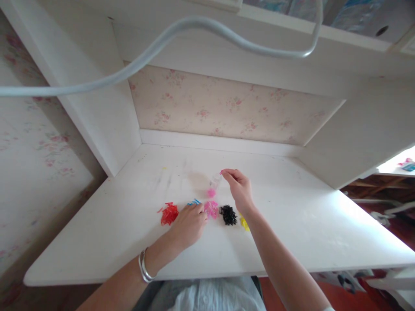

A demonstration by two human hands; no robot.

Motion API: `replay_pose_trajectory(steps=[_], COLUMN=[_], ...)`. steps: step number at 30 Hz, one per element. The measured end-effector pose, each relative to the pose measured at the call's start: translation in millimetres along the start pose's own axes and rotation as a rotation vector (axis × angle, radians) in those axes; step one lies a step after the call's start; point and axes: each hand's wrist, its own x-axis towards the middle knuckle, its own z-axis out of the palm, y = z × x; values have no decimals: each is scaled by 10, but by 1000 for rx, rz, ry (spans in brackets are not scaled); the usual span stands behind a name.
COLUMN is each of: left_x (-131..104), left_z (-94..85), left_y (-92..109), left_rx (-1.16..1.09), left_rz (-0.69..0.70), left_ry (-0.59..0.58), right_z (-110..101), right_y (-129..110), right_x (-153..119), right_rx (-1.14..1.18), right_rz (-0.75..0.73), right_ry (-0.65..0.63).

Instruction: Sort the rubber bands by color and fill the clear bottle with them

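Observation:
Small piles of bands lie in a row on the white desk: red (169,214), blue (194,201), pink (211,209), black (228,215) and yellow (244,223). My left hand (190,222) rests over the blue pile, its closed fingertips at the left edge of the pink pile; what they hold, if anything, is hidden. A small clear container (214,181) with pink pieces (211,192) at its near end is behind the pink pile. Just right of it, my right hand (238,185) is raised, thumb and forefinger pinching a small pink band (221,172).
A white cable (207,23) crosses the upper view in front of the shelf. Side panels (94,86) flank the white desk (129,242), with a flowered back wall (201,103) behind. A tiny yellow piece (164,168) lies toward the back left.

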Motion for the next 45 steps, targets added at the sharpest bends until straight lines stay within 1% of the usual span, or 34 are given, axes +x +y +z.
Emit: replay_pose_trajectory(steps=[4, 10, 13, 15, 18, 21, 23, 25, 28, 32, 39, 42, 45], left_x=[-11, -3, 9, 16, 28, 51, 78, 113, 181, 311, 656, 807, 924], left_z=[-13, -96, -140, -162, -179, -185, -197, -229, -328, -526, -840, -924, -959], left_y=[-1, 20, 29, 30, 19, -15, -45, -73, -103, -120, -91, -60, -40], left_rx=[6, -7, -9, -19, -78, -191, -274, -342, -382, -358, -229, -167, -103], left_rz=[0, -21, -27, -39, -68, -89, -98, -107, -129, -124, -14, 26, 53], left_ry=[-15, -17, 14, 47, 101, 172, 218, 257, 295, 338, 400, 412, 403], right_z=[18, 8, -25, -63, -131, -197, -238, -273, -302, -293, -267, -268, -270], right_y=[50, 87, 83, 90, 147, 254, 327, 387, 444, 482, 519, 550, 565], right_x=[-19, -25, -43, -100, -284, -550, -729, -878, -1018, -1063, -1024, -1026, -1031], right_rx=[-49, -88, -134, -182, -258, -337, -424, -547, -747, -898, -947, -958, -960], right_rz=[-12, -30, -60, -84, -105, -127, -174, -257, -371, -436, -453, -469, -461], right_ry=[-28, -34, -29, -30, -56, -90, -116, -144, -178, -190, -195, -207, -216])
